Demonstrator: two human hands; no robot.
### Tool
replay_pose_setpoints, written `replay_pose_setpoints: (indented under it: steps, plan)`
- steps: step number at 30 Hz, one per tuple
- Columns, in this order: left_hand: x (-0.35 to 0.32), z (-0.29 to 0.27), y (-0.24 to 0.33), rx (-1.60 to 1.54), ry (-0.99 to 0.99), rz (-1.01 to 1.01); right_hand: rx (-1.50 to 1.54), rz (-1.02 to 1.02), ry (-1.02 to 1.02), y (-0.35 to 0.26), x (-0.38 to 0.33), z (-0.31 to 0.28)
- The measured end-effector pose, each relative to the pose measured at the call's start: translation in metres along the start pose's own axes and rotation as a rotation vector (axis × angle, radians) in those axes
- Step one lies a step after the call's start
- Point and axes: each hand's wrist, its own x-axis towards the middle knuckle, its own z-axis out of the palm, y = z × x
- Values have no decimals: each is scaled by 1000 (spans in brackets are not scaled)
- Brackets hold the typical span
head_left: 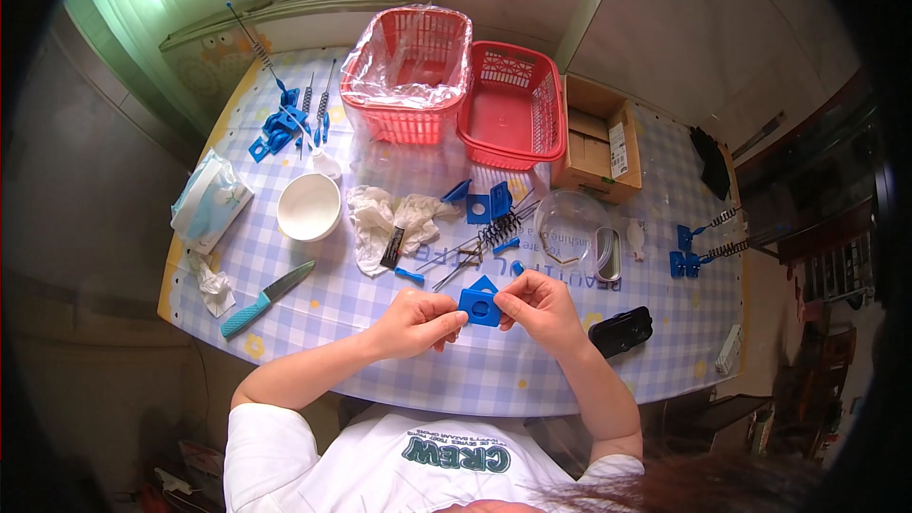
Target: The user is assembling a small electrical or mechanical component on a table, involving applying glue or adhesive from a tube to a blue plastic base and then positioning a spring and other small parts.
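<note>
Between my two hands is a square blue plastic piece [481,308] with a round recess in its face. A pointed blue corner shows just behind its top edge; whether it belongs to a second piece I cannot tell. My left hand [418,319] pinches the left side with thumb and fingers. On the opposite edge, my right hand [540,308] grips with thumb and forefinger. Just beyond lie thin metal rods with black coils [499,231], small blue handles [410,275] and more blue plates [478,209]. A crumpled white cloth [372,218] with a small black tube [392,247] sits left of them.
A bag-lined red basket [404,123], another red basket [513,154] and a cardboard box [598,179] stand at the back. Leftward are a white bowl [309,209], a turquoise-handled knife [271,297] and a tissue pack [214,204]. A black case [620,332] lies right of my right hand.
</note>
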Motion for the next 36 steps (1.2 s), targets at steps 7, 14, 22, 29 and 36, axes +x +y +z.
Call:
replay_pose_setpoints:
  steps: [7, 14, 22, 29, 36]
  plan:
    - [0, 0, 1, -63, 44, 42, 7, 11, -8, -4, 1, 1]
    - [-1, -8, 3, 233, -72, 276, -135, -77, -130, 4, 2, -3]
    - [-1, -3, 6, 307, -123, 293, -298, -202, -239, 9, 3, 1]
    - [3, 0, 1, 588, 170, 536, -40, -9, -100, 12, 0, 4]
    - [3, -1, 1, 536, 174, 551, 7, -41, -68, 9, -3, 9]
